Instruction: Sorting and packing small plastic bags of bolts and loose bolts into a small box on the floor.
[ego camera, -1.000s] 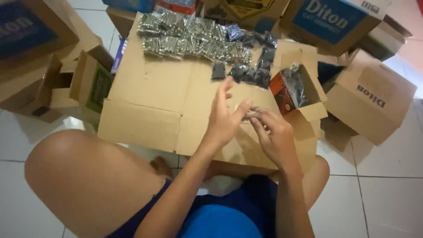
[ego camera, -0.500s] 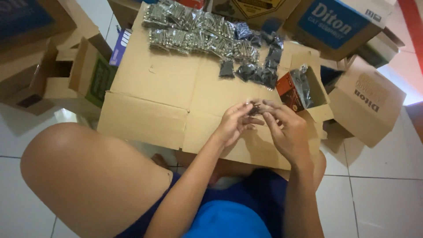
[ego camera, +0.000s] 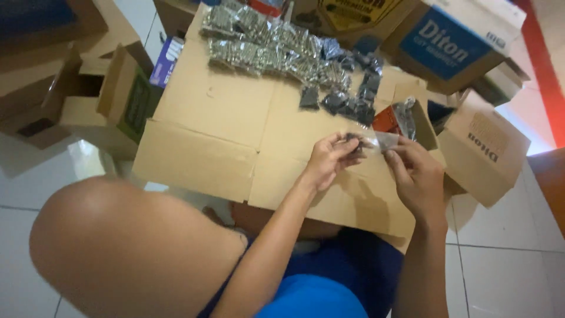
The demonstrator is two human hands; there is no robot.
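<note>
we see the left hand [ego camera: 327, 162] and right hand [ego camera: 415, 176] both pinching a small clear plastic bag of dark bits [ego camera: 369, 141] above the flattened brown cardboard sheet [ego camera: 223, 135]; shiny filled packets [ego camera: 276, 50] lie in rows beyond.

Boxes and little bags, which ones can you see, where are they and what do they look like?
Small clear bag: pinched between left hand and right hand, dark bits inside.
Rows of filled bags: far end of the flattened cardboard, silvery and dark.
Small open box: by the right hand, orange side.
Blue-panelled carton: top right.
Plain brown carton: right, on white tiles.
</note>
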